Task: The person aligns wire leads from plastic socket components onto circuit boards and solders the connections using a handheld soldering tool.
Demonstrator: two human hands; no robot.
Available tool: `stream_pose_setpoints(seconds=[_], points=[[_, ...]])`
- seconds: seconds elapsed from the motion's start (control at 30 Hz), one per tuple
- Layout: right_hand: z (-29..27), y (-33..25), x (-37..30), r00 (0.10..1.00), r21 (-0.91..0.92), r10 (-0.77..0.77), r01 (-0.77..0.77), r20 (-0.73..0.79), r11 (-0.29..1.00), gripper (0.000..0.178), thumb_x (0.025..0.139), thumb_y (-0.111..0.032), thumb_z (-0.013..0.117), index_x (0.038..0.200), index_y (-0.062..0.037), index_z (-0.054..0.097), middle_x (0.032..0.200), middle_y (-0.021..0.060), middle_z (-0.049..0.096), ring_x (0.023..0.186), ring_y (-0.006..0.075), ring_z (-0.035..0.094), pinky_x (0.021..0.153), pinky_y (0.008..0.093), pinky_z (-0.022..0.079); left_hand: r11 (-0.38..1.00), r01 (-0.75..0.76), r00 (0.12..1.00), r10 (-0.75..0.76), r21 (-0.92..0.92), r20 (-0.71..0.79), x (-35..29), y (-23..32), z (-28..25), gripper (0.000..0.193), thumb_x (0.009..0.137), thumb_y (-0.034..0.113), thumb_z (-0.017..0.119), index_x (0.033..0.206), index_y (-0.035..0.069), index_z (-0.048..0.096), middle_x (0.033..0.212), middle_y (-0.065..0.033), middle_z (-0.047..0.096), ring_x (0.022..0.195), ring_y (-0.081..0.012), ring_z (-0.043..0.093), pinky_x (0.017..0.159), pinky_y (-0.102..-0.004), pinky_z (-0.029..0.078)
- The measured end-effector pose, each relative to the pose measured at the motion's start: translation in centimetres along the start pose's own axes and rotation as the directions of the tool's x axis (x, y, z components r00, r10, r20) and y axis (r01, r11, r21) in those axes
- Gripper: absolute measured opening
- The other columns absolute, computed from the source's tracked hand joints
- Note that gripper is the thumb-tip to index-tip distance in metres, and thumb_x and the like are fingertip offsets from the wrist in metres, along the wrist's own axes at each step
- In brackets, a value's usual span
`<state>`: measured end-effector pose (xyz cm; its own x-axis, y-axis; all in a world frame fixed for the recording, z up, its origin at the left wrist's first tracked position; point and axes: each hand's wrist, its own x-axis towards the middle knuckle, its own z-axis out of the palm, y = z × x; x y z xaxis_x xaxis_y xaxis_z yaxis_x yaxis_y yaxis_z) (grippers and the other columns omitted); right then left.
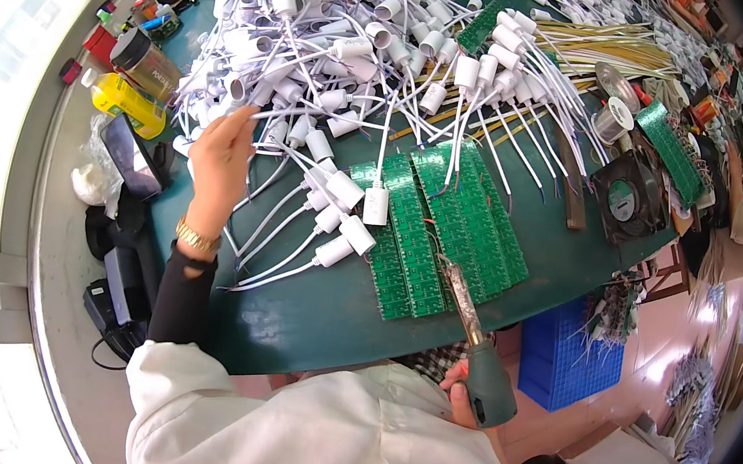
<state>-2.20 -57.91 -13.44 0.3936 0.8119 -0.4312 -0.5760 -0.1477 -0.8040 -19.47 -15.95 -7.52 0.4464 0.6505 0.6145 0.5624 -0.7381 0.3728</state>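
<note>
The right hand (460,396) is wrapped around the dark green handle of a soldering iron (493,391); its round, mottled metal barrel slants up across the green circuit boards (452,214). These are thin, flat rectangular panels with a finely patterned surface, overlapping on the smooth dark green table (286,324). One smooth white plastic socket (376,206), cylindrical, lies on the boards. The left hand (220,162), its fingers drawn narrowly together, is at the edge of a tangled heap of white sockets (298,37) with slim, flexible leads. From where I stand, I cannot tell whether its fingertips pinch a lead or merely touch it.
</note>
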Motion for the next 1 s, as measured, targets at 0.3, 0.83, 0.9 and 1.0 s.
stream_pose_setpoints(seconds=[0.3, 0.83, 0.9, 1.0], points=[[-1.6, 4.4, 0.5, 0.871, -0.480, -0.488, 0.409, -0.047, 0.776, 0.021, 0.074, 0.006, 0.070, 0.093, -0.0019, 0.069, 0.084, 0.0050, 0.067, 0.075, 0.0103, 0.065, 0.066, 0.0200, 0.053, 0.149, 0.432, 0.869, -0.332, -0.890, 0.367, -5.4, 0.9, -5.7, 0.029, 0.090, 0.009, 0.066, 0.071, 0.009, 0.044, 0.072, 0.0003, 0.054, 0.060, -0.0084, 0.048, 0.064, -0.0282, 0.049], [-1.2, 4.1, -1.8, 0.919, -0.451, -0.393, 0.368, 0.042, 0.813, 0.034, 0.079, -0.002, 0.071, 0.111, 0.0000, 0.060, 0.097, 0.0069, 0.062, 0.082, 0.0111, 0.062, 0.070, 0.0228, 0.052, 0.927, -0.240, 0.720, 0.369, -0.287, 0.588, -8.7, 11.8, -3.1, 0.041, 0.072, 0.009, 0.078, 0.108, 0.004, 0.060, 0.108, -0.0128, 0.056, 0.095, -0.0322, 0.054, 0.083, -0.0404, 0.046], [-0.9, 4.1, -1.6, 0.915, -0.464, -0.400, 0.378, 0.055, 0.801, 0.035, 0.078, -0.002, 0.071, 0.111, 0.0000, 0.059, 0.097, 0.0078, 0.063, 0.083, 0.0112, 0.063, 0.070, 0.0237, 0.052, 0.895, -0.299, 0.630, 0.446, -0.332, 0.636, -9.5, 11.8, -1.7, 0.035, 0.073, 0.009, 0.077, 0.105, 0.006, 0.062, 0.104, -0.0120, 0.056, 0.092, -0.0303, 0.055, 0.082, -0.0400, 0.047], [-0.8, 4.1, -1.7, 0.859, -0.460, -0.496, 0.493, 0.124, 0.739, 0.036, 0.077, -0.002, 0.072, 0.111, 0.0006, 0.059, 0.097, 0.0090, 0.065, 0.085, 0.0123, 0.064, 0.070, 0.0241, 0.053, 0.912, -0.229, 0.667, 0.401, -0.339, 0.628, -10.7, 11.4, -1.1, 0.027, 0.074, 0.010, 0.075, 0.099, 0.006, 0.063, 0.099, -0.0116, 0.055, 0.090, -0.0294, 0.055, 0.079, -0.0392, 0.048]])
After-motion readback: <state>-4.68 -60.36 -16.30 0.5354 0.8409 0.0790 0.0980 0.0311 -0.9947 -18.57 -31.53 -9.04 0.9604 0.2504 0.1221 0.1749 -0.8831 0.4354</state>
